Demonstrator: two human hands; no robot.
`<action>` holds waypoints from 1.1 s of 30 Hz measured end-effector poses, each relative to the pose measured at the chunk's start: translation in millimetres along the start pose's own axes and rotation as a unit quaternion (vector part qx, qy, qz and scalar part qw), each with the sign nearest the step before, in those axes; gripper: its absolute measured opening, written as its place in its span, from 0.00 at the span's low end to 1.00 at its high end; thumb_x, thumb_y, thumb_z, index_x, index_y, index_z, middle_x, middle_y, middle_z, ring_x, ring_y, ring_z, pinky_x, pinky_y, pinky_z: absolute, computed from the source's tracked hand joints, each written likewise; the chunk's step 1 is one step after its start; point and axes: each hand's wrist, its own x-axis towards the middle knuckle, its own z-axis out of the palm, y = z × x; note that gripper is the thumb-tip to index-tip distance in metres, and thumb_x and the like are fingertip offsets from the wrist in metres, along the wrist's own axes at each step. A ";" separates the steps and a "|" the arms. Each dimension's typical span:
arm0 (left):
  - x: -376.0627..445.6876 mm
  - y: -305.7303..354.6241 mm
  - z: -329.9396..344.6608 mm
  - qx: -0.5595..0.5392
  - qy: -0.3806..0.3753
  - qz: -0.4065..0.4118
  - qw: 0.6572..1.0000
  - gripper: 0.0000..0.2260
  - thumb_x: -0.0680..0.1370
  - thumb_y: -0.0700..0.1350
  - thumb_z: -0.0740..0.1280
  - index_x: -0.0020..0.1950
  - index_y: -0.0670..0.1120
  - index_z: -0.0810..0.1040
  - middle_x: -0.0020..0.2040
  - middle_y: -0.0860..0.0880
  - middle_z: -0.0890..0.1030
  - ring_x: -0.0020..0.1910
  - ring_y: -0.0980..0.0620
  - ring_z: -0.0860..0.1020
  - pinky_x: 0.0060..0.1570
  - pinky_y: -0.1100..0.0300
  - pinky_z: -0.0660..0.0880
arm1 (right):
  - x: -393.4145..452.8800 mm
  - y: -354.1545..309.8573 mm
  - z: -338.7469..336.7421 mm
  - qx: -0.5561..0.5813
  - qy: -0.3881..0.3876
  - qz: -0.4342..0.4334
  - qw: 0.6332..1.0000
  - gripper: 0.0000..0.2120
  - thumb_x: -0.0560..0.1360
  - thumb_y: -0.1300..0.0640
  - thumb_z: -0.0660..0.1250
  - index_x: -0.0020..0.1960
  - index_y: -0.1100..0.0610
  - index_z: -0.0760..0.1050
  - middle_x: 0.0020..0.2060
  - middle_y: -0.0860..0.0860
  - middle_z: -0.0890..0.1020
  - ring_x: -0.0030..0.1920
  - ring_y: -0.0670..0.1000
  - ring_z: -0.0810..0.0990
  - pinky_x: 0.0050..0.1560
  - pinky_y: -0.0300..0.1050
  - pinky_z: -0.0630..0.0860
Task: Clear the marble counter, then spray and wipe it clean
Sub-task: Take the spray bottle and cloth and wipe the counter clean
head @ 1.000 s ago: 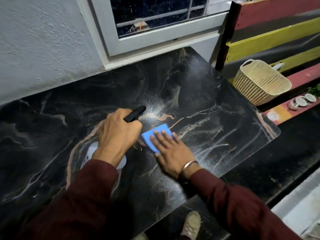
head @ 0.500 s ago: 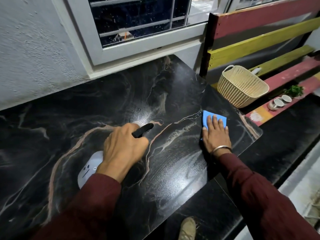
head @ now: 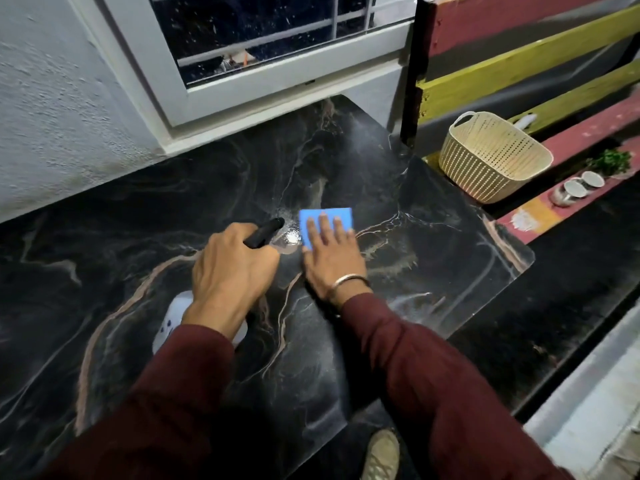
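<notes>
The right hand (head: 329,258) has slid the blue cloth (head: 325,221) back from the worktop (head: 433,258) edge to mid-surface, fingers flat; the left hand (head: 232,271) grips the spray bottle (head: 265,232). Streaks could remain if pooled spray dries.

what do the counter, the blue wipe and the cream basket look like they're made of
Counter: polished black marble by its look, with tan and white veins and a glossy glare by the nozzle.
Blue wipe: probably a thin cloth or sponge cloth, matte, lying flat under the right hand.
Cream basket: likely moulded plastic, with even rows of holes and a smooth rim.
</notes>
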 end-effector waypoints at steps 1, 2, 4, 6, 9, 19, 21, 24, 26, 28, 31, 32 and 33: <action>2.9 4.7 5.0 0.000 0.000 0.000 1.000 0.06 0.73 0.42 0.65 0.37 0.44 0.77 0.36 0.44 0.80 0.41 0.36 0.77 0.39 0.50 0.71 | -6.9 -15.2 3.8 -0.007 -0.010 -0.061 0.998 0.28 0.81 0.46 0.47 0.78 0.55 0.49 0.78 0.56 0.52 0.77 0.60 0.48 0.75 0.57 0.47; 5.3 7.4 9.0 0.000 0.002 0.000 1.000 0.06 0.73 0.43 0.65 0.38 0.45 0.78 0.37 0.43 0.81 0.42 0.35 0.77 0.40 0.50 0.73 | -16.1 -28.9 6.4 -0.015 -0.024 -0.123 0.992 0.28 0.80 0.47 0.47 0.78 0.55 0.51 0.77 0.55 0.54 0.77 0.60 0.49 0.75 0.58 0.47; 8.4 14.7 17.5 -0.004 0.007 0.007 1.000 0.05 0.72 0.44 0.65 0.38 0.45 0.79 0.35 0.43 0.80 0.42 0.34 0.77 0.41 0.49 0.74 | -25.2 -34.7 8.0 -0.018 -0.045 -0.209 0.977 0.27 0.79 0.47 0.50 0.76 0.56 0.57 0.76 0.54 0.58 0.77 0.59 0.49 0.75 0.57 0.47; 8.9 23.5 26.4 -0.012 0.006 0.014 1.000 0.05 0.72 0.45 0.65 0.39 0.45 0.79 0.34 0.45 0.78 0.41 0.35 0.76 0.41 0.50 0.73 | -15.9 -16.9 2.8 -0.024 -0.042 -0.220 0.974 0.26 0.80 0.48 0.51 0.76 0.55 0.58 0.76 0.53 0.59 0.77 0.56 0.50 0.75 0.56 0.47; 9.0 33.0 36.4 -0.012 -0.006 0.009 1.000 0.06 0.74 0.46 0.68 0.41 0.45 0.81 0.34 0.47 0.78 0.41 0.36 0.76 0.41 0.50 0.72 | 14.1 39.2 -8.7 -0.036 -0.021 -0.116 0.992 0.26 0.81 0.47 0.46 0.78 0.53 0.49 0.78 0.51 0.51 0.77 0.54 0.49 0.75 0.56 0.47; 9.7 72.6 68.1 -0.032 -0.027 0.043 0.998 0.09 0.73 0.41 0.65 0.33 0.43 0.71 0.32 0.44 0.77 0.36 0.37 0.75 0.32 0.53 0.63 | -28.3 212.9 -26.1 -0.038 0.033 0.233 0.971 0.29 0.81 0.47 0.44 0.78 0.57 0.47 0.78 0.55 0.52 0.77 0.58 0.50 0.75 0.56 0.50; 12.5 83.8 75.1 -0.038 -0.037 0.045 0.998 0.09 0.73 0.41 0.65 0.34 0.44 0.70 0.33 0.44 0.76 0.37 0.37 0.76 0.32 0.53 0.63 | -44.4 181.9 -20.3 -0.029 0.026 0.180 0.983 0.31 0.79 0.45 0.39 0.78 0.57 0.47 0.78 0.56 0.51 0.77 0.59 0.49 0.75 0.56 0.49; 16.6 106.0 84.8 -0.038 -0.048 0.049 0.997 0.08 0.74 0.42 0.65 0.34 0.44 0.72 0.34 0.44 0.77 0.39 0.36 0.76 0.32 0.53 0.62 | -41.9 141.4 -16.3 -0.003 0.012 0.054 0.998 0.33 0.77 0.43 0.37 0.78 0.55 0.48 0.78 0.55 0.51 0.77 0.59 0.48 0.75 0.56 0.47; 20.3 119.6 92.2 -0.042 -0.047 0.059 0.996 0.10 0.73 0.42 0.64 0.32 0.45 0.70 0.34 0.42 0.76 0.40 0.34 0.74 0.31 0.53 0.61 | -18.3 134.3 -17.4 0.002 0.002 0.013 1.000 0.33 0.76 0.43 0.38 0.78 0.54 0.48 0.78 0.54 0.51 0.77 0.58 0.47 0.75 0.56 0.46; 25.4 129.8 99.2 -0.045 -0.047 0.070 0.995 0.11 0.72 0.41 0.64 0.31 0.44 0.67 0.37 0.37 0.76 0.43 0.30 0.73 0.31 0.51 0.61 | 12.1 138.9 -18.9 -0.006 0.001 -0.007 1.000 0.31 0.78 0.43 0.39 0.78 0.53 0.48 0.78 0.53 0.51 0.77 0.57 0.47 0.75 0.55 0.46; 37.1 142.5 111.3 -0.030 -0.046 0.078 0.995 0.11 0.72 0.41 0.64 0.31 0.44 0.67 0.36 0.37 0.73 0.41 0.31 0.68 0.33 0.50 0.62 | 63.2 159.9 -24.2 -0.006 0.005 -0.002 1.000 0.28 0.81 0.46 0.46 0.78 0.53 0.48 0.78 0.52 0.50 0.77 0.56 0.46 0.76 0.54 0.46; 39.9 144.9 113.2 -0.023 -0.046 0.077 0.996 0.11 0.73 0.42 0.64 0.31 0.44 0.68 0.33 0.38 0.71 0.39 0.33 0.68 0.33 0.51 0.63 | 78.3 167.1 -27.4 -0.006 0.011 0.006 1.000 0.28 0.81 0.46 0.46 0.78 0.53 0.47 0.78 0.52 0.50 0.77 0.56 0.46 0.76 0.54 0.46; 42.2 146.9 115.1 -0.019 -0.046 0.075 0.996 0.11 0.73 0.42 0.64 0.31 0.44 0.68 0.31 0.41 0.71 0.37 0.35 0.68 0.33 0.52 0.63 | 91.7 174.4 -30.6 -0.004 0.015 0.017 1.000 0.28 0.81 0.46 0.46 0.78 0.53 0.47 0.78 0.52 0.49 0.77 0.56 0.47 0.76 0.54 0.46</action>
